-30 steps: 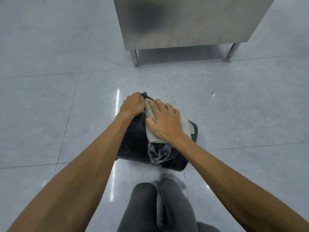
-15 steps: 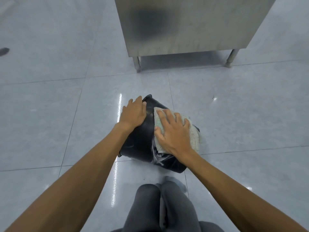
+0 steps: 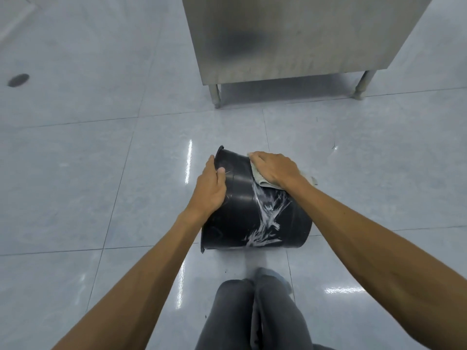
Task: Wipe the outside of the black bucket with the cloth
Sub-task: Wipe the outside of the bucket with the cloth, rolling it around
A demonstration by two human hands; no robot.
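The black bucket lies on its side on the tiled floor just in front of my knees, its rim toward the left. White streaks run across its outer wall. My left hand grips the rim edge, thumb on the outer wall and fingers curled over the lip. My right hand lies flat on a pale grey-green cloth and presses it against the far upper side of the bucket. Most of the cloth is hidden under that hand.
A stainless steel cabinet on short legs stands on the floor beyond the bucket. A dark round spot marks the floor at far left. My knees in grey trousers are below the bucket.
The bucket has turned, and more of its streaked wall now faces me. My right hand slid the cloth to the far side. My left hand shifted to hold the rim.
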